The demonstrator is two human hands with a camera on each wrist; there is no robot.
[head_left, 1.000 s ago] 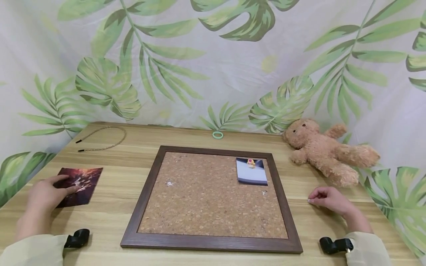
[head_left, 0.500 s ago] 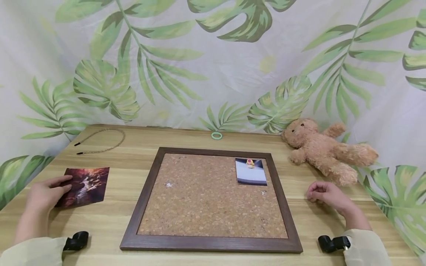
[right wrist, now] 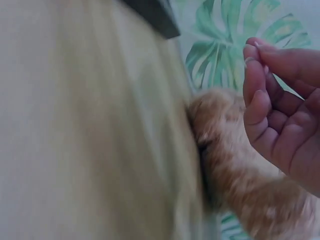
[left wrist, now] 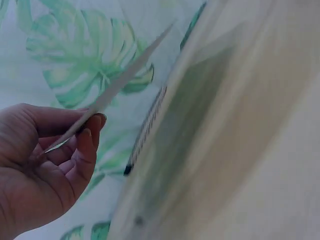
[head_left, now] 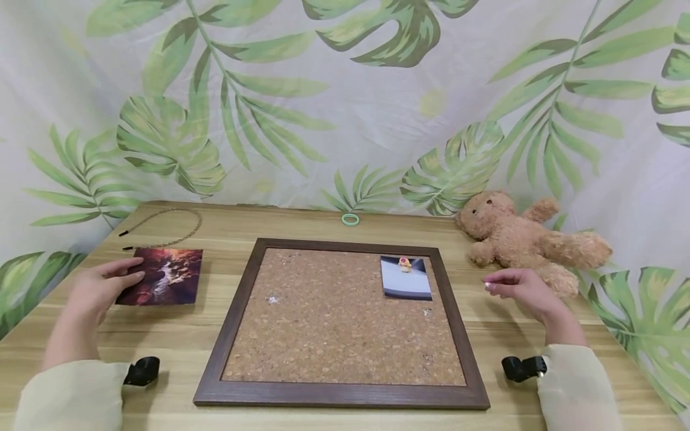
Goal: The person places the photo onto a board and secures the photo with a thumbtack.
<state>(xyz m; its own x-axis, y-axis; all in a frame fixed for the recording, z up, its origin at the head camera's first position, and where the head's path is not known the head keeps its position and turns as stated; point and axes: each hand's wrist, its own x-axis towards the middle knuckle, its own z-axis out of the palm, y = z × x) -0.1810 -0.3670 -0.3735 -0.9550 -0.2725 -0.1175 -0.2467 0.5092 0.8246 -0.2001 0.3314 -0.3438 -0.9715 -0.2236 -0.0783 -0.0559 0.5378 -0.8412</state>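
My left hand [head_left: 99,290] pinches the left edge of a dark red and purple photo print [head_left: 169,278] between thumb and fingers. In the left wrist view the print [left wrist: 127,75] shows nearly edge-on, raised off the table. My right hand [head_left: 525,293] is above the table to the right of the cork board [head_left: 334,323], thumb and index finger pinched together. A small whitish thing [head_left: 487,286] shows at those fingertips, too small to name. Another photo [head_left: 406,287] lies on the board's upper right, with a small yellow and pink figure near its top edge.
A brown teddy bear [head_left: 523,239] lies at the back right, close behind my right hand. A braided headband [head_left: 199,224] lies at the back left and a mint-green ring [head_left: 350,219] at the back edge. The board has a raised dark wooden frame [head_left: 345,394].
My left hand has lifted the photo print off the table and carried it forward and to the right. My right hand has risen and moved slightly left, fingertips still together.
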